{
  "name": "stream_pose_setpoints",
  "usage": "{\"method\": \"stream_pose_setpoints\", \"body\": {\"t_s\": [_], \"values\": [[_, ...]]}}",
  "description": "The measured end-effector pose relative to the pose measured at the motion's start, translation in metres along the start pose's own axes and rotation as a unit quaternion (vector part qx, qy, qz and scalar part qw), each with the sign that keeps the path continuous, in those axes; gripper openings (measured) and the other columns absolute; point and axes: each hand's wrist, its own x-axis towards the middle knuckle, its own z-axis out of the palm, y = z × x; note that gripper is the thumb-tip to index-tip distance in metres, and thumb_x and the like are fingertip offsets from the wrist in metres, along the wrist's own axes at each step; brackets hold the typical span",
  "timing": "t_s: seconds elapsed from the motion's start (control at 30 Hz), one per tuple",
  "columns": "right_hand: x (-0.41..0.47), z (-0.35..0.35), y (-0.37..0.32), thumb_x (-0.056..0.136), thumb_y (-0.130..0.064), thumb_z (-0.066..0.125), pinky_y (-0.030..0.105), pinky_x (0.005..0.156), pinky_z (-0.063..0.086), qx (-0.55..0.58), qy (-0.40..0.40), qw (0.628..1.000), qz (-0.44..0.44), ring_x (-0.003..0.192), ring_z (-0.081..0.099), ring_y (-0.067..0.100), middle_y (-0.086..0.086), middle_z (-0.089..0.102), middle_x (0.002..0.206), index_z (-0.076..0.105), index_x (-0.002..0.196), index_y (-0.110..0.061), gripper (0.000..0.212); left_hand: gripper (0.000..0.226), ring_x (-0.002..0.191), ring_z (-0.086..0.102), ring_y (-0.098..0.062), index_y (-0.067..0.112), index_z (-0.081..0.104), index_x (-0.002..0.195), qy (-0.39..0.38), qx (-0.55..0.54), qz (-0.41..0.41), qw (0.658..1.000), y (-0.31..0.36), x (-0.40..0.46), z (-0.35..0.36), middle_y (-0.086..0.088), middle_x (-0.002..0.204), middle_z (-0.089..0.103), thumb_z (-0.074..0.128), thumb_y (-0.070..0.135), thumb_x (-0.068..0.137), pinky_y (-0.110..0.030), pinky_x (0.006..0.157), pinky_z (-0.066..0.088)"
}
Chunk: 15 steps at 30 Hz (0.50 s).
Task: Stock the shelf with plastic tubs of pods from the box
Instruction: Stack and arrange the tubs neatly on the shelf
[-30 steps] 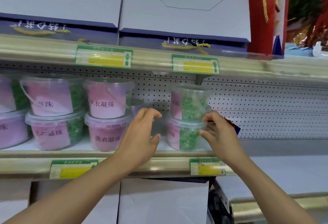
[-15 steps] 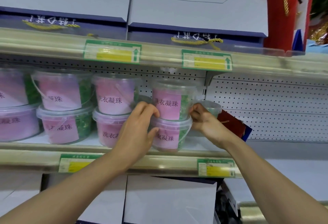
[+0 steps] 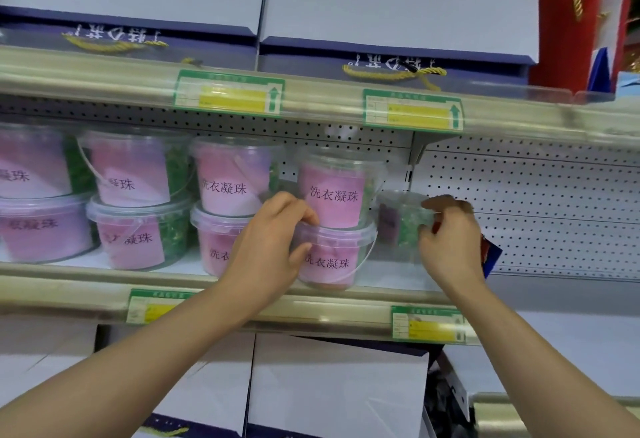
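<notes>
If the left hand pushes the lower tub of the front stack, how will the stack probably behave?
The upper tub only rests on the lower tub, whose lid looks smooth, so it may slide or tip. Both look full of pods, so probably heavy for their size. The left hand touches both tubs, which should steady them.

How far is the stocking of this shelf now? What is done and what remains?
Done: several two-high stacks of tubs stand on the shelf, pink labels forward. In hand: the left hand grips the lower tub of the rightmost stack; the right hand grips a single tub behind it. Left: the shelf's right part is unfilled. The box is not visible.
</notes>
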Motion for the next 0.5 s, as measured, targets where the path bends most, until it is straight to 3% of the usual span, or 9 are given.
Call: {"method": "stream_pose_setpoints", "body": {"t_s": [0.1, 0.23, 0.4, 0.5], "values": [[0.015, 0.000, 0.020, 0.079, -0.002, 0.058, 0.038, 0.082, 0.049, -0.045, -0.039, 0.997, 0.044, 0.101, 0.050, 0.034, 0.019, 0.045, 0.123, 0.051, 0.123, -0.016, 0.047, 0.027, 0.088, 0.055, -0.013, 0.015, 0.061, 0.091, -0.003, 0.007, 0.009, 1.000, -0.002, 0.001, -0.002, 0.007, 0.095, 0.055, 0.075, 0.004, 0.070, -0.039, 0.074, 0.050], [0.037, 0.010, 0.037, 0.086, -0.011, 0.057, 0.028, 0.071, 0.044, -0.055, -0.132, 0.987, 0.076, 0.085, 0.047, 0.024, 0.017, 0.048, 0.120, 0.042, 0.132, -0.021, 0.050, 0.028, 0.086, 0.056, -0.013, 0.017, 0.062, 0.090, 0.001, 0.011, 0.010, 1.000, -0.002, 0.002, -0.001, 0.009, 0.093, 0.055, 0.075, 0.004, 0.070, -0.038, 0.073, 0.050], [0.053, 0.020, 0.035, 0.087, -0.022, 0.064, 0.029, 0.064, 0.037, -0.091, -0.148, 0.984, 0.034, 0.079, 0.050, 0.026, 0.017, 0.060, 0.104, 0.044, 0.117, -0.008, 0.039, 0.027, 0.087, 0.056, -0.010, 0.017, 0.062, 0.090, 0.005, 0.019, 0.011, 1.000, 0.001, 0.001, -0.001, 0.009, 0.093, 0.056, 0.076, 0.005, 0.071, -0.027, 0.075, 0.048], [0.058, 0.017, 0.032, 0.089, -0.021, 0.062, 0.029, 0.065, 0.035, -0.086, -0.178, 0.980, -0.005, 0.089, 0.057, 0.031, 0.015, 0.060, 0.100, 0.043, 0.109, -0.011, 0.029, 0.027, 0.087, 0.056, -0.011, 0.016, 0.062, 0.090, 0.008, 0.026, 0.013, 1.000, 0.003, 0.001, 0.000, 0.008, 0.094, 0.056, 0.076, 0.004, 0.071, -0.028, 0.075, 0.048]]}}
